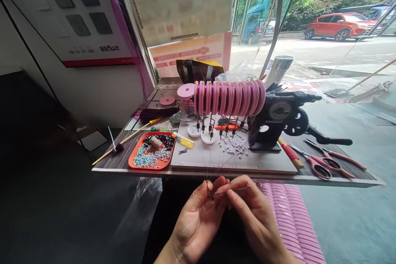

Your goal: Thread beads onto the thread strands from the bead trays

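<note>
While an orange rectangular tray (131,160) of multicoloured beads (144,158) lies beyond it and leftward, the left grip (198,218) pinches fine purplish thread (223,166); just right, a thin dark rod (220,192) is held by the right grip (256,210), pink-handled metal scissors (312,161) lying beyond, farther right.

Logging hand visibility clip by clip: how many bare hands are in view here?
2: the left hand, palm showing, at the near side of the table; the right hand beside it, holding a thin needle-like tool. No other hand shows.
</note>
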### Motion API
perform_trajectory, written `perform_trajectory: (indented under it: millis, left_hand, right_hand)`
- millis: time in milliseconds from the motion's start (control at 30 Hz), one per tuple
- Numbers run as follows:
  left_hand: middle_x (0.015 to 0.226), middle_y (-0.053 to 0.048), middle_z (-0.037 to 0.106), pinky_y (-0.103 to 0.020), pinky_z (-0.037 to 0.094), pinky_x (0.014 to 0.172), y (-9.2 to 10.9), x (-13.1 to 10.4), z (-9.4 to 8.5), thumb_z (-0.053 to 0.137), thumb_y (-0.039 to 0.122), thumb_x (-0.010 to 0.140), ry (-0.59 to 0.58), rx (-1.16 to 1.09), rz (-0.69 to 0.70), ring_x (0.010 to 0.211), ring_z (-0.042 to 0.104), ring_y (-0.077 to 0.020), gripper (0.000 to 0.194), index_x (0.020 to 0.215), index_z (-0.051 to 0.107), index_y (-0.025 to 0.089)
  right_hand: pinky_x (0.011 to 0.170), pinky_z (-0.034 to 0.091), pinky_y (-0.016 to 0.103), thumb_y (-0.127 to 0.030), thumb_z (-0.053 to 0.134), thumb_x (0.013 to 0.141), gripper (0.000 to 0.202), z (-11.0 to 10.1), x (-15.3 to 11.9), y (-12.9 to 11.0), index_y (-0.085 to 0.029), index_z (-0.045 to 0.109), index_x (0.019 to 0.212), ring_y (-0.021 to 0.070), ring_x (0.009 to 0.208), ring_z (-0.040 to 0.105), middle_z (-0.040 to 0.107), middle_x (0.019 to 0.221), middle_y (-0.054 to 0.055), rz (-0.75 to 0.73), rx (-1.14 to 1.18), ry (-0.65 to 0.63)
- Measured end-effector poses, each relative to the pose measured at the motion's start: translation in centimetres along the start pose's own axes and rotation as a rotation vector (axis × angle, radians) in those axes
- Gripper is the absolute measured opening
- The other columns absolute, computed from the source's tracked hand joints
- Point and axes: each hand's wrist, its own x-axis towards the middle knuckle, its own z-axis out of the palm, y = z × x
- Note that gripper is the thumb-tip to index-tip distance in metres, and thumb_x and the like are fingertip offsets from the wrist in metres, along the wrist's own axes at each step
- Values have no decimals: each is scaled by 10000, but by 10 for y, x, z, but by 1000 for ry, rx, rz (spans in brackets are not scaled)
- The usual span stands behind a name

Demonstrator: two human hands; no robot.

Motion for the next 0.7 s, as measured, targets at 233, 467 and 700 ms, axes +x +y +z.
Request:
perform_trajectory:
  millis: [233,467,700]
  left_hand:
    - [841,-112,742,-233,518,781,1,1,-2,600,70,772,42,1,-3,782,684,-159,158,666,715,90]
    - [782,-106,737,-217,518,716,-6,-3,-2,686,105,699,131,-11,-28,743,673,-153,66,635,704,105]
    - [533,7,593,-288,483,687,5,-18,-7,678,319,724,57,379,248,568,573,-129,146,725,670,173]
  right_hand:
    - [610,506,209,-217,503,873,65,0,0,0,-217,563,847,136,671,627,646,754,11,-33,-42,-9]
    - [478,391,248,-88,517,814,129,7,-1,9,-183,602,801,137,517,470,581,608,30,-632,-619,-7]
    - [726,424,356,-215,468,874,139,-16,30,-14,-181,575,793,211,770,547,607,779,75,-641,-912,-63]
